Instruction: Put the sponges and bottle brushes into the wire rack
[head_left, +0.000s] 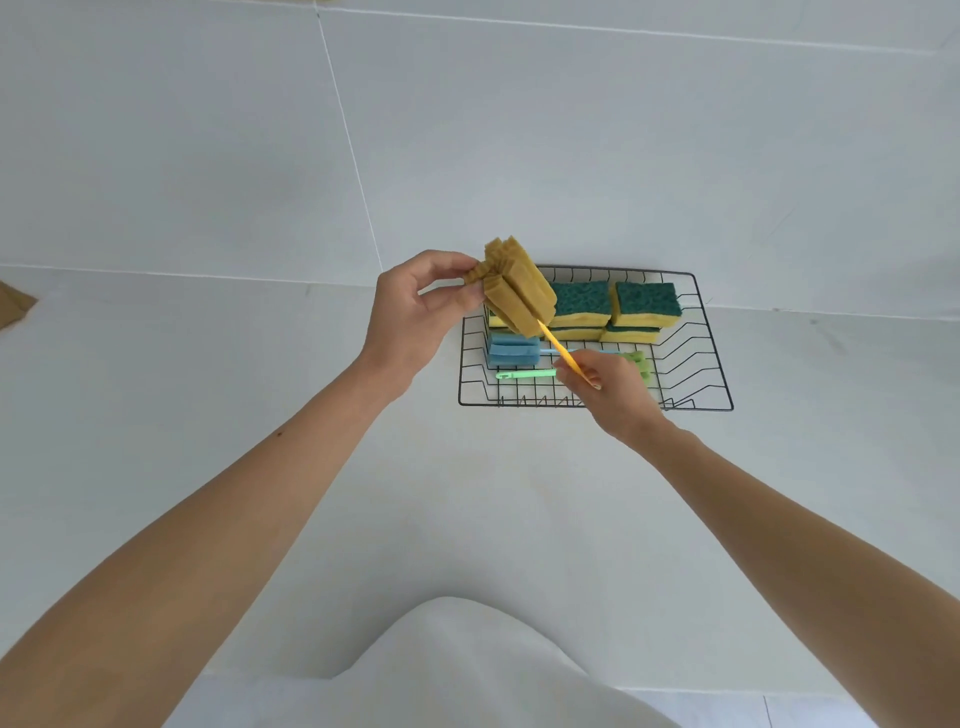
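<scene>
A black wire rack (719, 384) lies on the white surface. Inside it, at the back, are stacked yellow sponges with green scouring tops (645, 301). A blue bottle brush (511, 348) and a green bottle brush (524, 374) lie in the front part. Above the rack's left end I hold a yellow bottle brush (519, 286) tilted, foam head up. My left hand (415, 312) pinches the foam head. My right hand (608, 387) grips the thin yellow handle over the rack.
A brown cardboard piece (13, 306) shows at the far left edge. White tiled wall rises behind the rack. A white garment (441, 670) fills the bottom of the view.
</scene>
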